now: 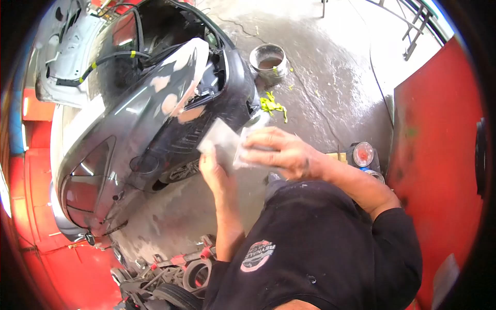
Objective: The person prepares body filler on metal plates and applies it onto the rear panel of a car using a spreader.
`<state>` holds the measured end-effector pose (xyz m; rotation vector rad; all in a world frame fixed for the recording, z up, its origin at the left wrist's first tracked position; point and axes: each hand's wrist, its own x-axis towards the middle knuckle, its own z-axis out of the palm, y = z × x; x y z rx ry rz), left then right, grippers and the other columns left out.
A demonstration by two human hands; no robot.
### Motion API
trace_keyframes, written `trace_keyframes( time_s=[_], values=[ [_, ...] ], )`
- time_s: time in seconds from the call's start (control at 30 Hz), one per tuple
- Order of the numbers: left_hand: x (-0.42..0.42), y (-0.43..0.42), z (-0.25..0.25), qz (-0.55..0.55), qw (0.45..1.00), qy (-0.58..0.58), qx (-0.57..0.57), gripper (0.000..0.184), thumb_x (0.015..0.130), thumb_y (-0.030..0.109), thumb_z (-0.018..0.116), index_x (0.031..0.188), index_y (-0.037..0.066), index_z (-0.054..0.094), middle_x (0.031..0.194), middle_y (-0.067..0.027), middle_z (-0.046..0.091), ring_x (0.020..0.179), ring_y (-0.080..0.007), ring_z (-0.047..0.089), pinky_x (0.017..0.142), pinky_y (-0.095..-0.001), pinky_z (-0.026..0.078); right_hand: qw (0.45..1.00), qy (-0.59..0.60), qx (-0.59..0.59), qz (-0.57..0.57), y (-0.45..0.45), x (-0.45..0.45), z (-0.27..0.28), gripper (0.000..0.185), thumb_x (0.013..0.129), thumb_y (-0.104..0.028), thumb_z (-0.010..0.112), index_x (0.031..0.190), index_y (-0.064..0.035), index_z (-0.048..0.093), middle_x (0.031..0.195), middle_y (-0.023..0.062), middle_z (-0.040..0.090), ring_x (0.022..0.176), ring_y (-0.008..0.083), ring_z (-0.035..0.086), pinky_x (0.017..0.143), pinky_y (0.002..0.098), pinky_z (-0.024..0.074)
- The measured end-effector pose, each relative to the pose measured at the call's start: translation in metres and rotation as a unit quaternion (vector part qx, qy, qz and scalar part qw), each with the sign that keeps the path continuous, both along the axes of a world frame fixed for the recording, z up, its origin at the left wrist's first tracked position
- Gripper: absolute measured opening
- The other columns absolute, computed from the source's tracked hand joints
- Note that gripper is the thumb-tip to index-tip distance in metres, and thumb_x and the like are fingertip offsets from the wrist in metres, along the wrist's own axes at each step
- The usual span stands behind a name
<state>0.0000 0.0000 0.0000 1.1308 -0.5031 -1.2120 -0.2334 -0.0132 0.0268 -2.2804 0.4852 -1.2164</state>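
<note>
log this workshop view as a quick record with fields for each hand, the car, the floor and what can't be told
left hand: holds a thin grey sheet
right hand: grips a pale piece, beside the sheet
car: dark bodywork with pale patches
floor: round bucket; crumpled yellow-green material near it
unclear: whether the held pieces touch

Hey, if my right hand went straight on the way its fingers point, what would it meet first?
Probably the pale flat sheet in your left hand, just across from your right hand. Depth is unclear in this single view, so I can't tell how much gap there is.
</note>
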Motion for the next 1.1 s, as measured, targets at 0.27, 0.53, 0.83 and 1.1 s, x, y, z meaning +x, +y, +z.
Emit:
trace_keyframes(
  time_s=[0.27,0.53,0.83,1.1],
  values=[
    [-0.020,0.017,0.017,0.043,0.997,0.069,0.003,0.030,0.102,0.017,0.064,0.126,-0.002,0.061,0.118,-0.0121,0.069,0.109,-0.0251,0.068,0.096,-0.0405,0.055,0.988,0.120,0.057,-0.073,-0.002,-0.015,-0.057,0.061,0.083,-0.001,0.060,0.141,-0.0177,0.061,0.129,0.0120,0.060,0.123,0.0353,0.058,0.105,0.0460,0.0476],
    [-0.037,0.013,0.017,-0.005,0.981,-0.194,-0.016,0.050,0.113,0.034,0.044,0.125,-0.011,0.063,0.120,-0.0147,0.069,0.106,-0.0202,0.065,0.095,-0.0345,0.051,0.985,0.107,-0.044,-0.129,-0.011,0.014,-0.011,0.057,0.075,-0.005,0.065,0.131,-0.0175,0.066,0.127,0.0071,0.061,0.123,0.0320,0.056,0.104,0.0471,0.0460],
    [-0.032,0.005,-0.002,0.083,0.988,-0.131,-0.019,0.047,0.111,0.032,0.050,0.126,-0.011,0.061,0.123,-0.0175,0.067,0.105,-0.0244,0.067,0.093,-0.0372,0.054,0.985,0.155,-0.030,-0.063,0.013,0.000,-0.046,0.052,0.070,-0.009,0.070,0.121,-0.0180,0.070,0.129,0.0068,0.061,0.126,0.0311,0.054,0.106,0.0488,0.0437],
    [-0.019,-0.006,0.016,0.097,0.984,-0.150,0.009,0.042,0.107,0.031,0.058,0.125,-0.007,0.063,0.117,-0.0152,0.068,0.099,-0.0223,0.067,0.086,-0.0369,0.056,0.996,0.034,0.078,-0.028,0.014,-0.014,-0.030,0.063,0.074,-0.003,0.065,0.136,-0.0144,0.067,0.136,0.0141,0.060,0.127,0.0404,0.056,0.108,0.0517,0.0468]
  ],
)
